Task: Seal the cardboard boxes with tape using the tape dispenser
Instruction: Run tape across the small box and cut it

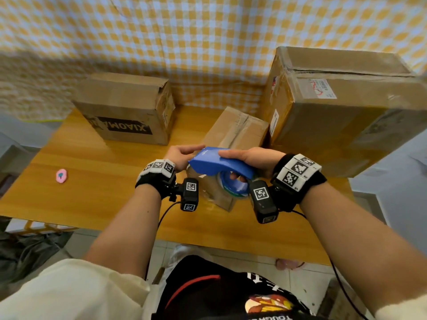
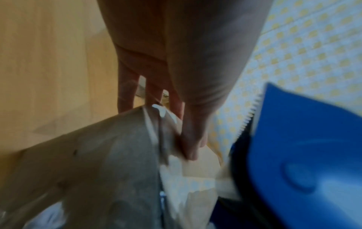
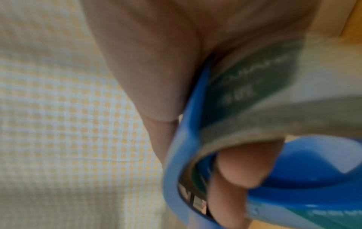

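From the head view, your right hand [image 1: 248, 159] has its grip wrapped around the blue tape dispenser [image 1: 218, 166], holding it over the near end of the small cardboard box [image 1: 233, 135] on the tabletop [image 1: 92, 181], probably to start a strip there, while your left hand [image 1: 181, 155] lies loose-fingered at the dispenser's nose. In the left wrist view, those fingers [image 2: 192, 139] touch the box's taped edge, seemingly steadying it beside the serrated blade [image 2: 249, 114]. The right wrist view shows fingers [image 3: 245, 164] hooked through the tape roll [image 3: 254, 96].
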